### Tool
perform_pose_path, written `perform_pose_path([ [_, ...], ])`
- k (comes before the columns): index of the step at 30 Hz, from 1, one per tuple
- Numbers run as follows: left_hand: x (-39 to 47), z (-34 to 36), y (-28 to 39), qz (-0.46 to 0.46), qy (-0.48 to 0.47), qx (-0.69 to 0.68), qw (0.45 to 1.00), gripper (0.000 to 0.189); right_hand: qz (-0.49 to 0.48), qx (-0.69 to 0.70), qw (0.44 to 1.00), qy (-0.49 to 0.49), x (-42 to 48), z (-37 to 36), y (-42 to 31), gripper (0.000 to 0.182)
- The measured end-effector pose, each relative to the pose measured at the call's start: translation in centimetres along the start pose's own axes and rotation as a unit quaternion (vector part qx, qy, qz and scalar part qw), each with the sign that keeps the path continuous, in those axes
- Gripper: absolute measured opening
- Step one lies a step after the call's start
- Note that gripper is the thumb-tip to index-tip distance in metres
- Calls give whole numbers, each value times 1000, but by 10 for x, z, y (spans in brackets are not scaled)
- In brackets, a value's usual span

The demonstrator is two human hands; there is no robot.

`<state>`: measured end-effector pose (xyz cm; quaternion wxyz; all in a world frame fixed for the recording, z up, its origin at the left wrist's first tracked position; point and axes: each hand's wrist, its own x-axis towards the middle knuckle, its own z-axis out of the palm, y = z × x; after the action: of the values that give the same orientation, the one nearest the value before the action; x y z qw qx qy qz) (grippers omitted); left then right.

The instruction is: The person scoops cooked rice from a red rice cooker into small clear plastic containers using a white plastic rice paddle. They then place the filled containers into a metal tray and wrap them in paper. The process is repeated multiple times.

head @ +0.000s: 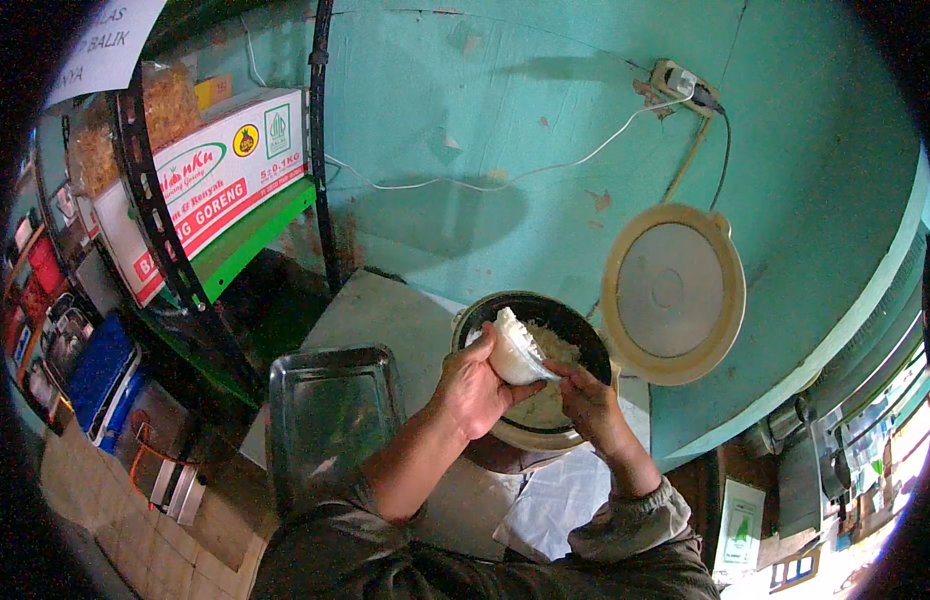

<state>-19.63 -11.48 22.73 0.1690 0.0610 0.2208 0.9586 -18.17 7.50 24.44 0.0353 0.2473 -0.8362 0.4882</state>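
Note:
My left hand (472, 382) holds a small white bowl (514, 361), tilted, above an open rice cooker (472, 307). White cooked rice (508, 324) is heaped past the bowl's rim. With its fingers pinched together, my right hand (589, 401) grips the bowl's edge on the right; whether a paddle is also in it is hidden. More cooked rice (559, 345) lies in the dark inner pot, partly covered by my hands and the bowl. The cooker's round lid (667, 289) stands raised at the right, against the green wall.
A rectangular metal tray (334, 412) lies left of the cooker on the table (427, 330). White cloth or plastic (559, 499) is in front. A metal shelf (247, 236) with a printed carton (232, 172) rises at left. Cords run to a wall socket (682, 82).

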Motion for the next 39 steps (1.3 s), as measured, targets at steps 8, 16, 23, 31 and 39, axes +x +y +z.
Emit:
perform_pose_path([
  [8, -5, 6, 6, -61, -23, -84, 994, 60, 151, 206, 966, -34, 15, -24, -14, 35],
  [16, -32, -14, 30, -52, -63, -109, 991, 57, 179, -10, 980, 90, 18, -57, -7, 31],
  [23, -101, 1, 15, 17, -66, -71, 995, 59, -86, -298, 936, 164, -7, -36, -41, 18],
  [31, -138, -23, -127, -198, 8, 155, 968, 62, 350, 666, 644, 140, -220, 81, 39, 49],
  [39, -131, -67, -194, 61, -179, 741, 644, 44, 286, 721, 603, 187, -297, 54, 79, 74],
])
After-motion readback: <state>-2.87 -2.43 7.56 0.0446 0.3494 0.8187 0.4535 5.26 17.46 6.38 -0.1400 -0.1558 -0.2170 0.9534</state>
